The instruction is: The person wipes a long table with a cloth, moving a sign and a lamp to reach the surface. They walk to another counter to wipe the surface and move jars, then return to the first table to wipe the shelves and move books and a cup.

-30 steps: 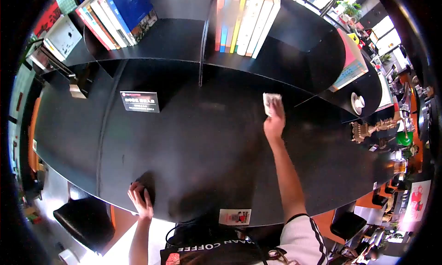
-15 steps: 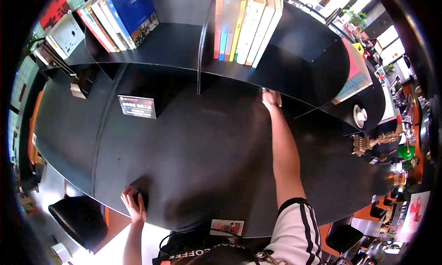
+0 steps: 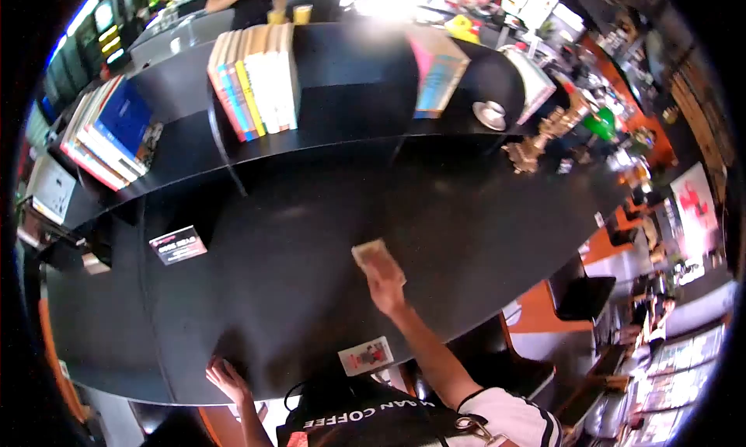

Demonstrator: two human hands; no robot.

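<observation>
Over the middle of the black curved table (image 3: 256, 292), my right hand (image 3: 382, 280) holds a flat, pale brownish cloth-like piece (image 3: 368, 250), slightly blurred. My left hand (image 3: 228, 379) rests at the table's front edge with its fingers apart and nothing in it. Between the two hands, near the front edge, lies a printed card (image 3: 365, 356). A small black sign with white text (image 3: 178, 245) stands on the left part of the table.
Behind the table runs a black shelf (image 3: 334, 132) with upright books (image 3: 255, 82), a blue book (image 3: 124, 119), a white cup on a saucer (image 3: 489, 114) and a brown ornament (image 3: 536, 142). Chairs (image 3: 584, 298) stand at the front right. Another person (image 3: 247, 4) is beyond the shelf.
The view has turned to the right. My right hand has come back from beneath the shelf toward the front, and the flat piece in it now shows. My left hand stays at the table edge.
</observation>
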